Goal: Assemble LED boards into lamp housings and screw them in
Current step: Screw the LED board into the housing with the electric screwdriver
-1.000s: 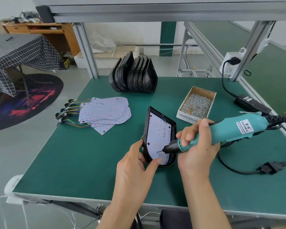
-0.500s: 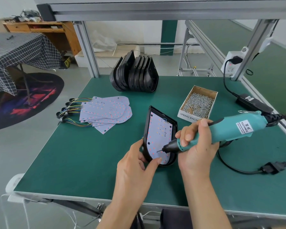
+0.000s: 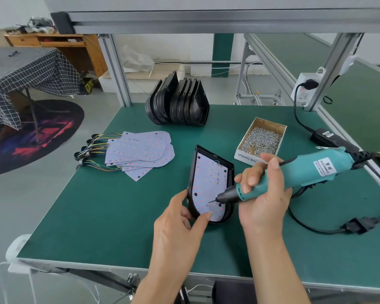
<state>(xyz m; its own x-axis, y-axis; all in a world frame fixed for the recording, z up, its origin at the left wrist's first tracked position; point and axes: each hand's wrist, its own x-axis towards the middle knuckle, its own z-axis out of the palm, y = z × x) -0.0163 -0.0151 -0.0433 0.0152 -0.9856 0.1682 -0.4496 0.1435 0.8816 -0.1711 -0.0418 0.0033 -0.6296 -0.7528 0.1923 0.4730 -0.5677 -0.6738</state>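
A black lamp housing (image 3: 192,172) stands tilted on the green bench, with a white LED board (image 3: 208,183) seated inside it. My left hand (image 3: 180,229) grips the housing's lower rounded end, thumb on the left edge and forefinger on the rim. My right hand (image 3: 263,200) holds a teal electric screwdriver (image 3: 301,170), its bit touching the lower part of the board. A fanned pile of loose LED boards (image 3: 140,152) with coloured wires lies to the left. Empty black housings (image 3: 178,102) stand stacked at the back.
A cardboard box of screws (image 3: 261,139) sits right of the housing. The screwdriver's black cable and plug (image 3: 355,224) trail across the bench's right side to a power adapter (image 3: 329,137) and wall socket (image 3: 305,88). Aluminium frame posts stand at the back corners.
The screwdriver bit has stayed at the same spot on the lower board. Both hands and the housing have barely shifted.
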